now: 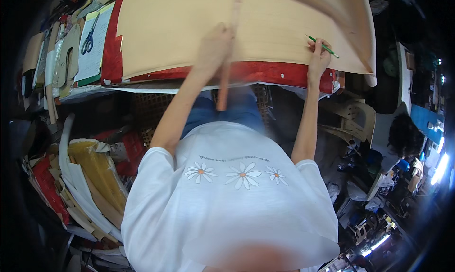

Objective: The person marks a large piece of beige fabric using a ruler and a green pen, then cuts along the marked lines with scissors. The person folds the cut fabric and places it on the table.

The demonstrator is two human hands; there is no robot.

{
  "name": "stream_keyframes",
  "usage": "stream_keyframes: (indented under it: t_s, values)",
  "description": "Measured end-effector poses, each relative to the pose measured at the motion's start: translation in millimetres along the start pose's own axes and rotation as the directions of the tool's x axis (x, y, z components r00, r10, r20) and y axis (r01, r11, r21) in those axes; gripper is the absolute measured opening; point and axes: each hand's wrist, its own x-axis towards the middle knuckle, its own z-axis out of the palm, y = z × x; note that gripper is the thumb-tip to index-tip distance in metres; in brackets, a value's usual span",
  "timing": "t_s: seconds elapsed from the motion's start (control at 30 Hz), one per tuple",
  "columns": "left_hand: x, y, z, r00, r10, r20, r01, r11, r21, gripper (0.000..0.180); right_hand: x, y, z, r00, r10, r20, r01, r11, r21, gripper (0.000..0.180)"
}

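The tan sheet point(189, 30) looks thin and floppy—best pinned flat—so the left hand point(214, 47) presses a wooden ruler point(226, 68) down while the right hand point(318, 56) pinches a green pencil point(323, 46).

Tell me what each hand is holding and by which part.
The left hand presses on the long wooden ruler near its middle, against the tan sheet. The right hand grips the green pencil around mid-shaft.

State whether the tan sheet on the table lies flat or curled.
Mostly flat: the tan sheet spreads over the table, but its far right edge curls upward.
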Motion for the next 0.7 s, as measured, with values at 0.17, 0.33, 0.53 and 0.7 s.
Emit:
stream_keyframes:
  t_s: [0.17, 0.33, 0.53, 0.7]
  values:
    - [-30, -53, 2, 0.878, 0.167, -0.448, -0.202, 0.979, -0.031, 0.025, -64, -26, 72, 0.984, -0.046, 0.172, 0.06, 0.995, -0.082, 0.021]
    - [-29, -79, 13, 0.89, 0.224, -0.397, -0.263, 0.964, -0.046, 0.041, -88, -45, 156, 0.944, -0.07, 0.321, 0.031, 0.992, 0.123, 0.027]
    - [-25, -84, 17, 0.902, 0.283, -0.327, -0.288, 0.957, 0.036, 0.048, -77, -46, 195, 0.91, -0.263, 0.319, 0.31, 0.945, -0.103, 0.029]
    - [-25, -82, 19, 0.94, 0.241, -0.241, -0.225, 0.97, 0.094, 0.053, -74, -37, 205, 0.889, -0.35, 0.294, 0.4, 0.907, -0.132, 0.025]
